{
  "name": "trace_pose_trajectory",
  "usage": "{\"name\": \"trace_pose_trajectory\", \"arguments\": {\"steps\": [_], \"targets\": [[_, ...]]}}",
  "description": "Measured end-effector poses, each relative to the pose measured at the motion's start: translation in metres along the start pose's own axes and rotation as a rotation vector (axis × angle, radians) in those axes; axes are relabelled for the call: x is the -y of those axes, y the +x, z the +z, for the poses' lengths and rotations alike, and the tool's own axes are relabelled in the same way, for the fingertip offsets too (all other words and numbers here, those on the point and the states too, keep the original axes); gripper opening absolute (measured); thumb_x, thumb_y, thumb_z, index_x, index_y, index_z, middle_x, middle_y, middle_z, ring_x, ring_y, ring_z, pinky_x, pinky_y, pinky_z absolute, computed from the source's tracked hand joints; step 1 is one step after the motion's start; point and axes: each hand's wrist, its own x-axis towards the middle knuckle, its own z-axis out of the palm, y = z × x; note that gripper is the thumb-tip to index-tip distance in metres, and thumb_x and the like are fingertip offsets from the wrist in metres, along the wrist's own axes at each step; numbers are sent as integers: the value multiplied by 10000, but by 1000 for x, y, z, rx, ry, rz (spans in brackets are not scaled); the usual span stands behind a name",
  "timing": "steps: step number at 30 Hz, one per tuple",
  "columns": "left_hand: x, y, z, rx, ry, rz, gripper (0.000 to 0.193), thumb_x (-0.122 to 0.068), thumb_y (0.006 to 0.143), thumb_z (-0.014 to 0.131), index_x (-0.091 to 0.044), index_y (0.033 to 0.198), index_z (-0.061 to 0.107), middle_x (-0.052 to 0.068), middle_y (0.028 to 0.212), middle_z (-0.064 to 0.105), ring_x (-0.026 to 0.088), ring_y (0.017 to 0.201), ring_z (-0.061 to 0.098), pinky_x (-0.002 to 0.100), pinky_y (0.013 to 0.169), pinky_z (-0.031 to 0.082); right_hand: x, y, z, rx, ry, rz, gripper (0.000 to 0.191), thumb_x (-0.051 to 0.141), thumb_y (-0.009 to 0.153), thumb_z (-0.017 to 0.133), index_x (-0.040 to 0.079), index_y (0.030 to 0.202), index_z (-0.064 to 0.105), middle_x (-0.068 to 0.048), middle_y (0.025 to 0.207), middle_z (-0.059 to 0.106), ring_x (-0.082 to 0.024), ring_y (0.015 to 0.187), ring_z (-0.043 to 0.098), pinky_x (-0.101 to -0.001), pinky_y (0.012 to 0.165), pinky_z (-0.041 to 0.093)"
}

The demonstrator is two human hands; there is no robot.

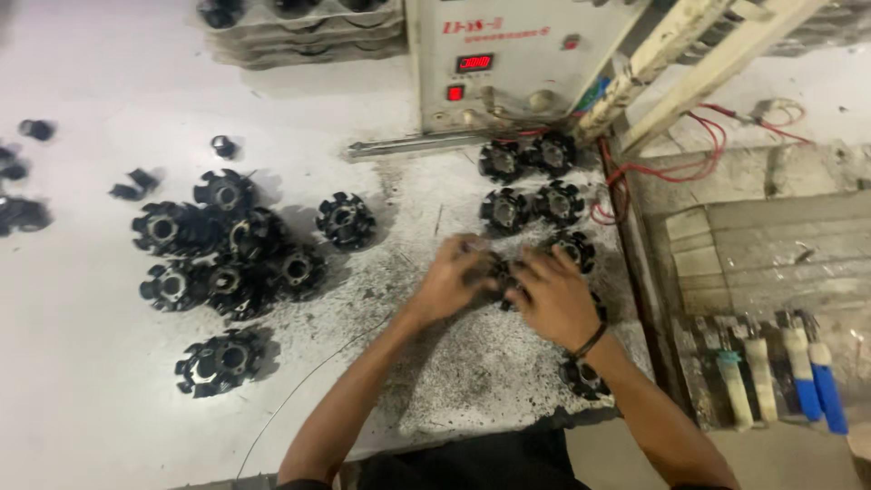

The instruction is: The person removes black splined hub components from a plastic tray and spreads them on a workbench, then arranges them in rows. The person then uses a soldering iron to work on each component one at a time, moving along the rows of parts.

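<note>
Bare forearms, no sleeves; dark band [591, 342] on right wrist.

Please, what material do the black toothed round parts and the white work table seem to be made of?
Black toothed round parts: probably metal, cast or stamped, with a dark matte, sooty finish; a faint dull sheen shows on the rims, and the teeth look rigid. Hard plastic cannot be excluded. Work table: a smooth white surface, perhaps laminate or painted board, smeared with black grime near both hands, left and right.

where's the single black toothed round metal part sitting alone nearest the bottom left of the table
In the head view, the lone black toothed round metal part lies low on the left of the white table, below the pile of similar black parts.
</note>
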Motion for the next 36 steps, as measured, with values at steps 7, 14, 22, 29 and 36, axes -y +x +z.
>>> {"name": "trace_pose_trajectory", "arguments": {"steps": [7,14,22,29,36], "targets": [[41,69,22,-15,304,61,401,-338,839,828,-171,1187,720,198,1422,479,439,1227,500,515,1029,443,21,-8,8,109,-188,135,464,466,887,712,17,982,787,-219,1438,535,-354,1337,502,-542,1207,268],[31,74,26,-5,243,-67,394,-400,863,794,-257,1215,686,157,1451,510,414,1221,521,508,1035,448,25,21,-7,130,-234,203,468,483,842,754,54,1026,789,-178,1398,601,-336,1268,498,-535,1119,313],[38,-9,-89,-335,767,-467,576,-330,928,765,-16,1353,537,323,1533,380,546,1418,357,699,1115,319,28,-4,-11,-56,-264,87,503,507,894,684,100,1174,778,-203,1484,567,-316,1387,478,-533,1222,232],[17,-29,-121,-282,636,-387,360,-234,830,821,13,1077,735,313,1429,547,502,1331,479,607,1106,448,-1,10,3,227,-248,87,440,493,907,670,105,1085,776,-218,1484,523,-317,1430,424,-575,1225,171],[-67,-50,-3,209,193,100,362,-298,727,896,-35,948,785,232,1385,587,402,1177,595,493,967,573,15,7,-16,157,-310,31,432,290,854,691,53,1215,709,-233,1519,504,-344,1434,429,-557,1192,217]]}}
